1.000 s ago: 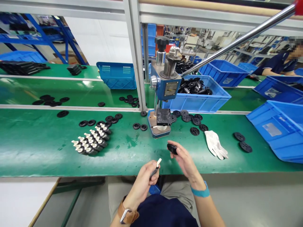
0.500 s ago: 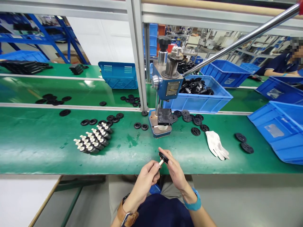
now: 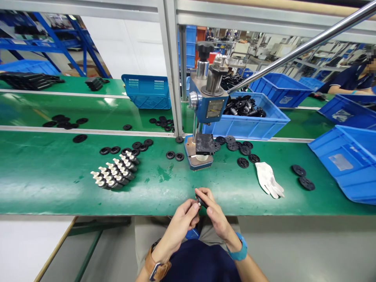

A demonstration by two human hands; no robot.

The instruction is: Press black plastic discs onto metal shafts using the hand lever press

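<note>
Two hands together near the bench [image 3: 164, 196] edge, a white stem [image 3: 199, 204] meeting a black disc [image 3: 202, 201] between them.
The left hand [image 3: 182, 220] pinches the stem, mostly hidden by its fingers; the right hand [image 3: 217, 218] grips the disc against it. Pressing at a slant could tip or jam the disc, and a loose left pinch could let the stem slip. Beyond the hands, leftward, is a teal basket [image 3: 149, 101], contents not visible; beyond, rightward, a blue bin [image 3: 246, 128] heaped with black parts [image 3: 246, 106]; farther right, a nearer bin [image 3: 357, 174], contents unclear.
</note>
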